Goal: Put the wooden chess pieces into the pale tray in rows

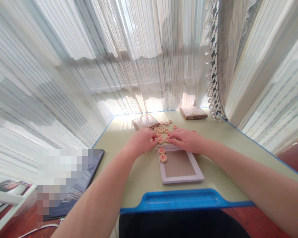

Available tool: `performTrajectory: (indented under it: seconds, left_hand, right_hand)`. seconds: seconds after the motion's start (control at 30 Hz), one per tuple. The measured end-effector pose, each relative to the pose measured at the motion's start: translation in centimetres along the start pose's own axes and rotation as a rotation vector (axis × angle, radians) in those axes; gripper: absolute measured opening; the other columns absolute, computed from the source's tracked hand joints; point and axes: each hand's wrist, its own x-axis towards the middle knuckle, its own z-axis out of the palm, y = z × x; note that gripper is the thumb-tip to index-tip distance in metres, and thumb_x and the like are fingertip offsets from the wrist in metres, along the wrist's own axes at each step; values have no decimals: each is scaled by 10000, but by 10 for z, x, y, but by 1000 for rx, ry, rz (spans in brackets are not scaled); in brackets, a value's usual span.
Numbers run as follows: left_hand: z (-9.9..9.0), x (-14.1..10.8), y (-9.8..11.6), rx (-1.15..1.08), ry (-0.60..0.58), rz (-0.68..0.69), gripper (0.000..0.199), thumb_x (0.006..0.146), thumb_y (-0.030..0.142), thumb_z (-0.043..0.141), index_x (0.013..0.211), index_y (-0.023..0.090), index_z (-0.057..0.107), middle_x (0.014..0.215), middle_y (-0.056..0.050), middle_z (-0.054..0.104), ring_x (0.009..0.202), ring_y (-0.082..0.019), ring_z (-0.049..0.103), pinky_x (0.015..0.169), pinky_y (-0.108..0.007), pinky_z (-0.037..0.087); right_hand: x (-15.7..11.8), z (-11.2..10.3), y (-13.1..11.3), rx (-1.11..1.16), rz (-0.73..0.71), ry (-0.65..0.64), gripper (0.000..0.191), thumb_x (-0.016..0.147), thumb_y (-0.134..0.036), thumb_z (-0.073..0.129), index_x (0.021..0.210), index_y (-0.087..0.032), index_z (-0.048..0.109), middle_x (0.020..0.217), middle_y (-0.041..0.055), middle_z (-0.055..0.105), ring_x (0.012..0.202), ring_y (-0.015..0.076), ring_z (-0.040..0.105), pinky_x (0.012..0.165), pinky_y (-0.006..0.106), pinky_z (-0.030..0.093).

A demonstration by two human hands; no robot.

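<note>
Several round wooden pieces with red characters [160,141] lie loose on the pale green table [141,178], between and beyond my hands. My left hand [142,140] rests at the left of them, thumb and forefinger curved around the near pieces; what its fingertips hold, if anything, is hard to make out. On the right, my right hand [186,140] lies over other pieces with its fingers spread, above the far edge of a shallow open box [182,180]. Two pieces [163,158] sit inside that box along its left wall.
Behind my left hand is a flat patterned box [145,121], and another flat box [193,113] lies at the back right. A blue tray strip [181,199] edges the table's front. Sheer curtains [149,72] hang behind. A dark-edged panel [96,165] stands at the left.
</note>
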Motion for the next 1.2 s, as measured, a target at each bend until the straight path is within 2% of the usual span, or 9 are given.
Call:
performTrajectory:
  seconds: [0.2, 0.37, 0.47, 0.67, 0.8, 0.9, 1.0, 1.1, 1.2]
  left_hand:
    - [0, 0, 0, -9, -33, -8, 193, 764, 283, 511, 750, 176, 670, 777, -53, 625, 768, -160, 564, 699, -252, 440]
    - [2, 1, 0, -1, -10, 10, 228, 787, 297, 496, 870, 213, 691, 851, -50, 633, 835, -170, 561, 745, -262, 439]
    - [4, 2, -2, -14, -27, 51, 237, 802, 294, 487, 879, 236, 703, 876, -44, 634, 829, -166, 563, 740, -258, 438]
    - [3, 3, -2, -25, -32, 35, 245, 800, 329, 494, 821, 215, 710, 833, -47, 631, 817, -163, 562, 723, -248, 438]
    - [5, 3, 0, 0, -10, 16, 248, 790, 363, 503, 758, 199, 687, 774, -46, 623, 808, -168, 556, 712, -256, 439]
    - [9, 4, -1, -2, 29, -11, 240, 779, 378, 512, 766, 196, 668, 832, -47, 622, 841, -177, 554, 734, -270, 443]
    - [13, 6, -2, -21, 79, -41, 260, 796, 382, 482, 852, 200, 659, 916, -49, 620, 887, -191, 548, 780, -301, 445]
    - [16, 7, -3, -18, 106, -41, 319, 842, 373, 400, 983, 217, 640, 1005, -48, 620, 967, -205, 527, 866, -343, 422]
    - [18, 6, -4, -6, 84, -28, 343, 851, 382, 374, 1010, 234, 640, 1157, -44, 567, 1092, -225, 467, 963, -376, 368]
  right_hand:
    - [1, 1, 1, -40, 44, 39, 336, 885, -369, 356, 910, -201, 646, 967, 58, 648, 951, 200, 553, 801, 321, 425]
    - [2, 0, 8, -143, 227, 132, 317, 871, -332, 363, 847, -188, 644, 870, 62, 658, 827, 185, 584, 704, 277, 428]
    - [1, -2, 11, -188, 275, 162, 287, 851, -301, 380, 814, -202, 647, 824, 57, 666, 789, 191, 591, 655, 276, 423]
    - [0, -2, 11, -188, 261, 105, 243, 807, -285, 433, 785, -219, 666, 839, 51, 671, 803, 206, 592, 676, 300, 434]
    - [1, -2, 15, -210, 269, 132, 247, 809, -265, 424, 795, -217, 666, 854, 57, 670, 858, 219, 587, 737, 325, 445]
    - [3, -2, 22, -272, 295, 165, 267, 810, -229, 414, 880, -182, 667, 974, 92, 655, 980, 240, 556, 871, 374, 409]
    - [4, 1, 30, -289, 329, 127, 366, 848, -260, 370, 1091, -112, 600, 1213, 155, 539, 1182, 264, 424, 1010, 431, 285]
    - [4, 4, 33, -156, 370, -9, 478, 881, -351, 317, 1281, -123, 443, 1342, 125, 423, 1255, 238, 344, 1047, 402, 246]
    - [4, 5, 27, -25, 391, -67, 521, 878, -404, 308, 1322, -144, 387, 1374, 85, 387, 1262, 208, 337, 1058, 353, 244]
